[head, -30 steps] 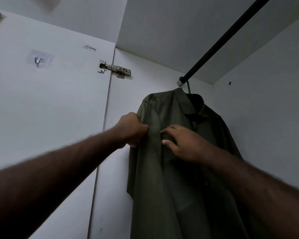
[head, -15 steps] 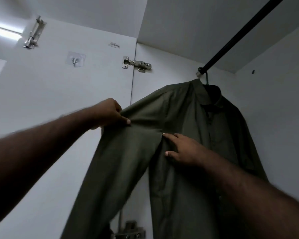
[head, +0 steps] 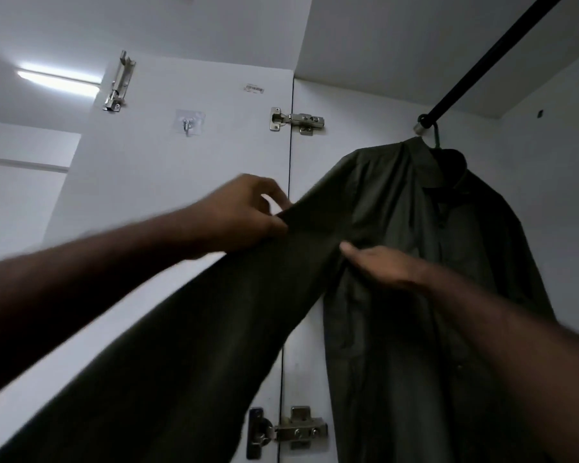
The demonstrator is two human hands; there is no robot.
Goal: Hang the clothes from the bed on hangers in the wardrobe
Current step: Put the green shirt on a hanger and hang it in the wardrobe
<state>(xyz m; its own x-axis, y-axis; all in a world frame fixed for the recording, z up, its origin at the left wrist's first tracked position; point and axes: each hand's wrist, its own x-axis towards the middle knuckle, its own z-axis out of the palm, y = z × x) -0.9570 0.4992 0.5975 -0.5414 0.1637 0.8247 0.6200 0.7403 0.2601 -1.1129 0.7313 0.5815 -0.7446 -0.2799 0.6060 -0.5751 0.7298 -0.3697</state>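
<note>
Head view is showing your left hand (head: 244, 215) pinching the top edge of the sleeve (head: 214, 329), while your right hand (head: 381, 265) is lying flat, fingers straight, pressing on the front of the shirt (head: 398, 345) beside the armpit. The sleeve is stretching long from the shoulder down to your left, away from the shirt's body, which is hanging right of both hands on a green hanger (head: 437, 138) hooked at the end of the dark rail (head: 482, 68). Your left hand is nearer the sleeve, so lowering it is likely falling to that hand.
</note>
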